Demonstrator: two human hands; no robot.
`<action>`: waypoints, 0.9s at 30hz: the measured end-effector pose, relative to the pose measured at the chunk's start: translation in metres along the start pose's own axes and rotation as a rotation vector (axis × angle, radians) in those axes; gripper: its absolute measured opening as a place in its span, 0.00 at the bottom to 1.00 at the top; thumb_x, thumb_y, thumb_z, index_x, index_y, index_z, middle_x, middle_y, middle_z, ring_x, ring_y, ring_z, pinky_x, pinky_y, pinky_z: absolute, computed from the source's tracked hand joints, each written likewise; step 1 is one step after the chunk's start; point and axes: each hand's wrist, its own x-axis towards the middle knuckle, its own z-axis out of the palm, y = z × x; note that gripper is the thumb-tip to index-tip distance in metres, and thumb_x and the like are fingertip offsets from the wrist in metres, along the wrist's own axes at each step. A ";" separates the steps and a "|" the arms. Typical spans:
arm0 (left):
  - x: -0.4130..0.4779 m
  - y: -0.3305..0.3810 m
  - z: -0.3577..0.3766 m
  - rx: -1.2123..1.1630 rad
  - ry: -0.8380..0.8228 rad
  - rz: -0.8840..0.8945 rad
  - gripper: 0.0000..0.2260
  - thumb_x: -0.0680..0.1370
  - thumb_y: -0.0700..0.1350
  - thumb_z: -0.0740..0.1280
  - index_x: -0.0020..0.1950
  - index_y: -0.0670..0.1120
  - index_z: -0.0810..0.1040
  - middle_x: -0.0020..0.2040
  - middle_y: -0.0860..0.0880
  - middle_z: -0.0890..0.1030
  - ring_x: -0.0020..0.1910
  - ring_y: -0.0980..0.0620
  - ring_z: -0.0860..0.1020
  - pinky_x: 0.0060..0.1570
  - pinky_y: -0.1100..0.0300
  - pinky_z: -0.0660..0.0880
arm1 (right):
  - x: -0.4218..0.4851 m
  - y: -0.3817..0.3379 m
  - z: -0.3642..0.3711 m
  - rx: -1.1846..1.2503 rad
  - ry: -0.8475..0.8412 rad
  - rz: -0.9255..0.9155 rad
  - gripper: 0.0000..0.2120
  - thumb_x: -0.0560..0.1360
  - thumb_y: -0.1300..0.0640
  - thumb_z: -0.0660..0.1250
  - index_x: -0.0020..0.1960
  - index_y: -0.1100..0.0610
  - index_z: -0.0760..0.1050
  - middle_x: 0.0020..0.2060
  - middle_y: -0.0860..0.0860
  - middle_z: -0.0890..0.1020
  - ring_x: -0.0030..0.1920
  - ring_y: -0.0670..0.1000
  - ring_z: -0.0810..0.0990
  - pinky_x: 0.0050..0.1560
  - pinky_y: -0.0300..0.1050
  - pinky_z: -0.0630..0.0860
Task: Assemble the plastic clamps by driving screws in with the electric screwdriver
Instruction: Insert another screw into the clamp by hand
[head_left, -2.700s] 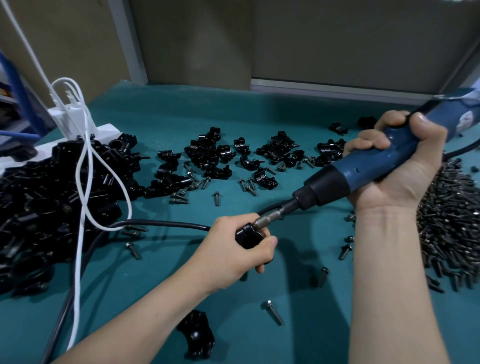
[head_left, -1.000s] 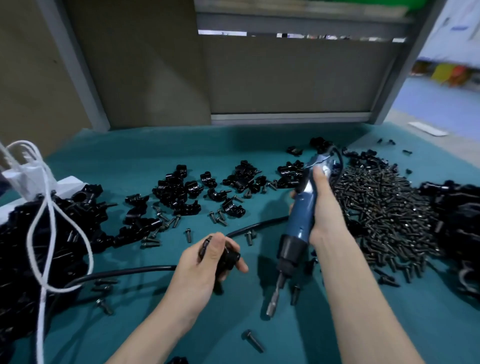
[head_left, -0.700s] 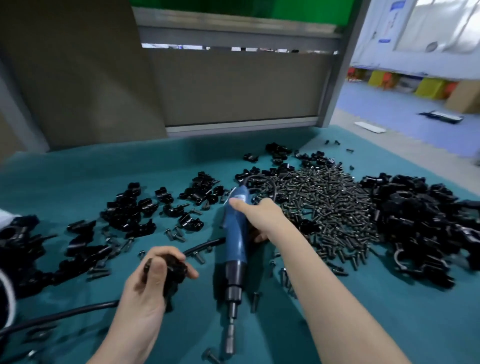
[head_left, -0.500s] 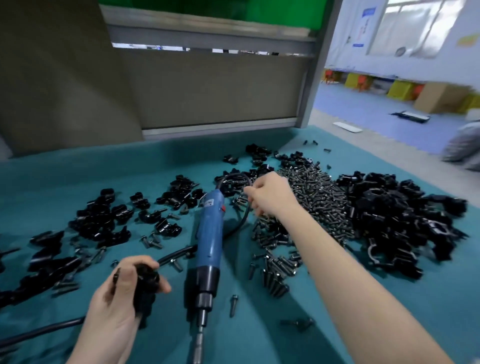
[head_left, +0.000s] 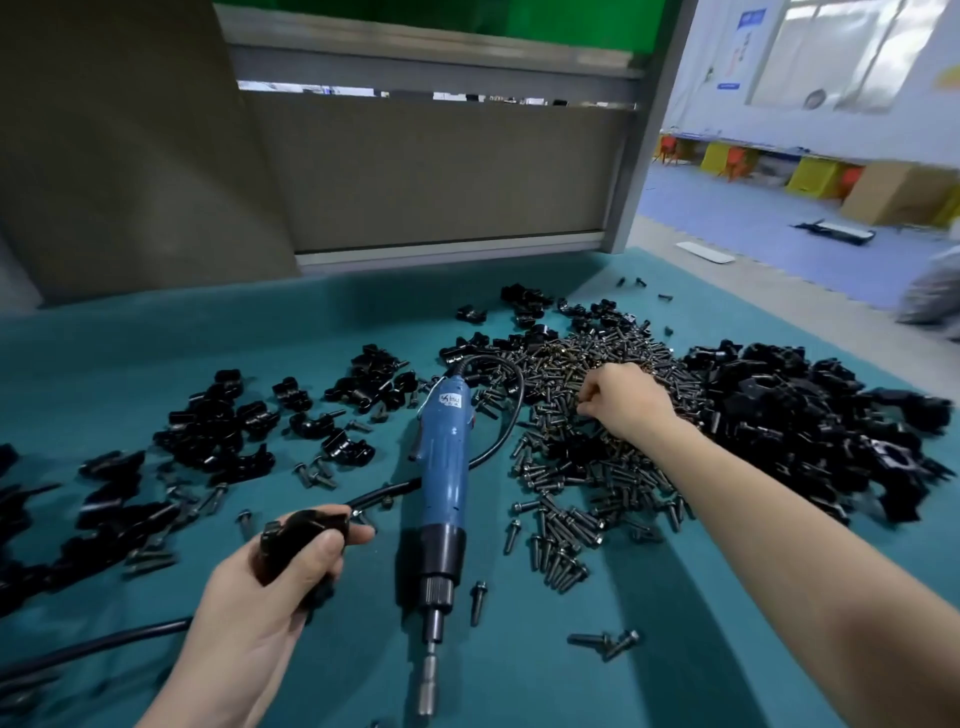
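My left hand (head_left: 265, 597) grips a black plastic clamp (head_left: 291, 540) just above the teal table, low and left of centre. The blue electric screwdriver (head_left: 441, 467) lies flat on the table beside it, bit pointing toward me, with no hand on it. My right hand (head_left: 623, 400) reaches out over the big heap of dark screws (head_left: 587, 467), fingers curled down into the pile. Whether a screw sits between those fingertips is hidden.
Loose black clamp parts (head_left: 223, 431) are scattered across the left and middle. A larger pile of black clamps (head_left: 810, 421) lies at the right. The screwdriver's black cable (head_left: 104, 644) runs off to the lower left. A grey partition (head_left: 426, 171) closes off the back.
My right hand laid the screwdriver down on the table and moved right to the screw heap. My head turned right. The left hand kept its hold on the clamp.
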 end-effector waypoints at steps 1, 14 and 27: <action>0.000 0.000 0.000 0.010 -0.002 -0.005 0.08 0.67 0.40 0.67 0.41 0.43 0.85 0.40 0.40 0.85 0.30 0.55 0.76 0.34 0.68 0.76 | 0.001 -0.001 0.000 -0.008 -0.003 -0.003 0.01 0.76 0.57 0.69 0.48 0.54 0.79 0.46 0.52 0.81 0.44 0.54 0.77 0.42 0.46 0.73; -0.006 0.011 0.001 -0.009 -0.021 -0.001 0.20 0.60 0.48 0.80 0.48 0.43 0.83 0.46 0.43 0.86 0.35 0.58 0.79 0.43 0.68 0.76 | 0.002 0.012 0.012 0.526 0.136 0.042 0.08 0.80 0.60 0.63 0.55 0.51 0.78 0.39 0.50 0.84 0.23 0.43 0.71 0.21 0.35 0.64; -0.003 0.009 0.003 -0.041 0.105 -0.069 0.17 0.59 0.51 0.76 0.34 0.37 0.82 0.38 0.47 0.85 0.34 0.59 0.81 0.56 0.53 0.69 | -0.006 0.011 0.002 0.008 -0.030 -0.279 0.07 0.75 0.63 0.69 0.51 0.57 0.82 0.50 0.52 0.83 0.47 0.48 0.77 0.54 0.40 0.73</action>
